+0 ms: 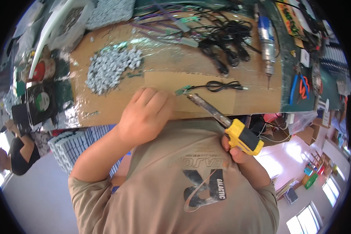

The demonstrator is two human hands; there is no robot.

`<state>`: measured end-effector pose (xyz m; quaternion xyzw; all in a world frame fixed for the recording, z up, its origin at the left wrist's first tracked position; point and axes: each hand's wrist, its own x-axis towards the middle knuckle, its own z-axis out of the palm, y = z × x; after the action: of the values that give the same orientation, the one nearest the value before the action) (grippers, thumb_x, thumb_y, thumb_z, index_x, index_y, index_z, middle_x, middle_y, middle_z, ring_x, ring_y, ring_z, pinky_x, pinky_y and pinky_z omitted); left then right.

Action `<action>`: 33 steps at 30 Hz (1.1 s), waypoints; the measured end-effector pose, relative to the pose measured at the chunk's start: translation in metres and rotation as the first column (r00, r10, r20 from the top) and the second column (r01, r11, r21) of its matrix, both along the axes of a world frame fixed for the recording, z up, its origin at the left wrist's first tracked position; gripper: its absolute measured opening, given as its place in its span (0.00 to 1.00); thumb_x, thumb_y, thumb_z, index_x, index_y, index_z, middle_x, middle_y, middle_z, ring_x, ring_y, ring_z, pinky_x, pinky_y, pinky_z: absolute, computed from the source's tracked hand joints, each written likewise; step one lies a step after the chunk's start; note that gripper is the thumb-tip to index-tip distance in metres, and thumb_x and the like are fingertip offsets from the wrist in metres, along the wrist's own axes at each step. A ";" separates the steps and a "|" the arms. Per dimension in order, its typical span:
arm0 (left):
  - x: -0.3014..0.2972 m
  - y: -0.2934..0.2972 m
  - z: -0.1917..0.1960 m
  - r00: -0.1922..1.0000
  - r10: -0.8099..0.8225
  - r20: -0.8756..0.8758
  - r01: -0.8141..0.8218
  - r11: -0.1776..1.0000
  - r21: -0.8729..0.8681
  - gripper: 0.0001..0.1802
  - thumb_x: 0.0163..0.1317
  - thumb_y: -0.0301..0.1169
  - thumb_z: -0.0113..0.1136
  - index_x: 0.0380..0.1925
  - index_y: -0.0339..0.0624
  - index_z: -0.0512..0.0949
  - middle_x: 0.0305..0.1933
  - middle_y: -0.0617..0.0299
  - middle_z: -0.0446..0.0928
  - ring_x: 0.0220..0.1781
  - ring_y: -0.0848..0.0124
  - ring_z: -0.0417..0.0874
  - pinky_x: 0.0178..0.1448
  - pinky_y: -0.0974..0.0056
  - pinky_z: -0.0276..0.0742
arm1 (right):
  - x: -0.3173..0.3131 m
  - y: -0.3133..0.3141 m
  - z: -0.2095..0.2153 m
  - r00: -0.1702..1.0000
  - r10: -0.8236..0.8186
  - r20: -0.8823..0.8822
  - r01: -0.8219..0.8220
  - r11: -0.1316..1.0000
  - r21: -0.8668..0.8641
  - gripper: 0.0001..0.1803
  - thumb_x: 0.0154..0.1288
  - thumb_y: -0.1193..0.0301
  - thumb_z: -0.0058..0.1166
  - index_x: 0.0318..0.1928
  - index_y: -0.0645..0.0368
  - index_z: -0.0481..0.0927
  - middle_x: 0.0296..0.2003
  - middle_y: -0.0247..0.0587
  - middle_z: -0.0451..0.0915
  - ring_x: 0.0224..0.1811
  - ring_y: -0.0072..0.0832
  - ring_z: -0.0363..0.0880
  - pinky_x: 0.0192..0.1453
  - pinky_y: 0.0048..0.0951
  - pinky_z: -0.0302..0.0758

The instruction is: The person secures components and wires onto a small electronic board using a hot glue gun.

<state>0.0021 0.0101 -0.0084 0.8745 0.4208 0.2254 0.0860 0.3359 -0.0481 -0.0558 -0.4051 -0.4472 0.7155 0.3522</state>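
My right hand [238, 152] grips a yellow-and-black hand tool [245, 137] with a long, stained metal shaft; its exact kind does not show. The shaft's tip is at or just beside a small green circuit board [183, 90]. From this board a black cable [218, 85], looped and bunched, runs right to a plug. My left hand [148, 113] is closed just left of the board, its fingers curled down. Its fingertips are hidden, so anything pinched there cannot be made out. Under the board and cable lies a flat piece of cardboard [160, 80].
Small grey-white pieces [111, 68] form a pile at the left. Several black cables [226, 43] lie bundled behind. A blue-and-silver power screwdriver [266, 46] and blue-handled pliers [294, 89] are at the right. A black tape roll [41, 102] sits left; another person [19, 152] is beyond.
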 end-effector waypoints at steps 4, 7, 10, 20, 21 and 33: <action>0.002 -0.003 0.001 0.998 0.045 -0.044 -0.044 0.999 0.008 0.22 0.42 0.24 0.62 0.43 0.32 0.80 0.42 0.53 0.77 0.38 0.57 0.78 0.42 0.57 0.76 | 0.004 0.006 -0.008 0.997 0.064 0.042 -0.070 0.983 0.169 0.13 0.62 0.64 0.65 0.36 0.60 0.77 0.28 0.31 0.77 0.25 0.22 0.74 0.28 0.23 0.70; 0.005 -0.003 0.001 0.999 0.032 -0.043 -0.030 0.999 0.039 0.22 0.44 0.23 0.61 0.44 0.32 0.80 0.42 0.53 0.77 0.38 0.57 0.78 0.43 0.57 0.76 | 0.049 -0.030 -0.063 0.911 -0.401 -0.092 0.287 0.780 -0.556 0.03 0.69 0.75 0.54 0.37 0.60 0.79 0.34 0.36 0.78 0.29 0.22 0.79 0.33 0.19 0.78; 0.006 -0.003 0.001 0.996 0.030 -0.085 -0.025 0.998 0.051 0.21 0.46 0.23 0.61 0.44 0.31 0.79 0.42 0.53 0.76 0.38 0.57 0.78 0.43 0.56 0.75 | 0.035 0.021 -0.003 0.942 -0.322 -0.099 0.335 0.921 0.199 0.44 0.58 0.44 0.67 0.64 0.59 0.66 0.27 0.32 0.72 0.26 0.23 0.68 0.32 0.27 0.67; 0.013 -0.003 0.006 0.993 0.069 -0.093 -0.064 0.997 0.048 0.18 0.48 0.17 0.64 0.42 0.35 0.79 0.40 0.53 0.77 0.39 0.54 0.78 0.44 0.55 0.75 | 0.160 0.105 0.053 0.453 -0.869 -0.199 0.714 0.220 0.665 0.25 0.69 0.63 0.56 0.61 0.64 0.69 0.24 0.33 0.70 0.21 0.22 0.67 0.25 0.27 0.67; 0.012 -0.003 0.005 0.993 0.067 -0.094 -0.063 0.997 0.050 0.18 0.48 0.17 0.64 0.42 0.35 0.79 0.40 0.53 0.77 0.39 0.54 0.78 0.44 0.55 0.75 | 0.163 0.112 0.059 0.360 -0.933 -0.009 0.782 0.296 0.549 0.23 0.69 0.65 0.56 0.59 0.64 0.71 0.24 0.33 0.70 0.20 0.21 0.66 0.24 0.25 0.66; 0.011 0.003 0.009 0.995 0.038 -0.088 -0.035 0.999 0.032 0.21 0.42 0.21 0.63 0.41 0.34 0.80 0.39 0.55 0.77 0.37 0.58 0.79 0.42 0.58 0.76 | 0.102 0.108 0.044 0.647 -0.712 -0.272 0.762 0.606 0.228 0.29 0.70 0.59 0.53 0.64 0.61 0.65 0.26 0.36 0.71 0.22 0.26 0.68 0.27 0.31 0.67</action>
<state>0.0132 0.0132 0.0005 0.8769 0.4368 0.1942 0.0499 0.4380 0.0600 -0.0115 -0.4338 -0.3216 0.4515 0.7103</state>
